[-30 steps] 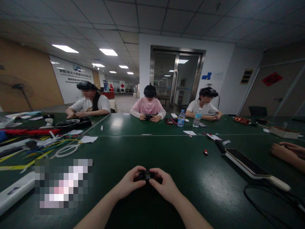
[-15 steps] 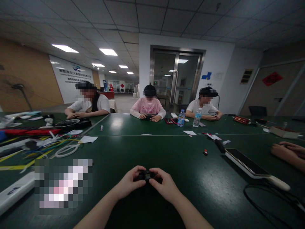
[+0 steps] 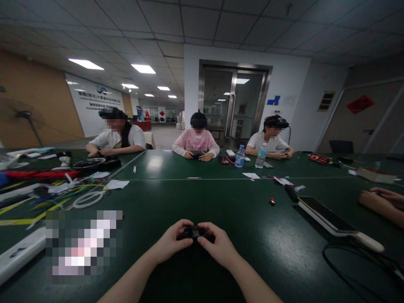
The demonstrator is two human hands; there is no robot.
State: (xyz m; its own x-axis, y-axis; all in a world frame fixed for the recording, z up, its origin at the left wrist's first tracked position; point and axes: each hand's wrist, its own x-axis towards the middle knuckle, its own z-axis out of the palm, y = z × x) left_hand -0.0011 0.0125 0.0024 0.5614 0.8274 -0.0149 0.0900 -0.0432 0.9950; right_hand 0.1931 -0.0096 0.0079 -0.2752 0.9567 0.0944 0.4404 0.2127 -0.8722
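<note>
Both of my hands hold one small black device [image 3: 195,232] above the green table [image 3: 202,202], close to the middle of the view. My left hand [image 3: 175,239] is closed around its left end, thumb near the front. Its right end is gripped by my right hand [image 3: 216,242], with the thumb bent inward. A small lighter patch shows at the device's centre between the thumbs. My fingers cover much of it, so its exact kind is unclear.
To the right lie a white-framed tablet-like device [image 3: 328,216], a black cable [image 3: 334,269] and a small red object [image 3: 272,201]. Left are a white power strip [image 3: 22,254] and coiled cable [image 3: 88,199]. Two bottles [image 3: 240,158] stand far off; several people sit around the table.
</note>
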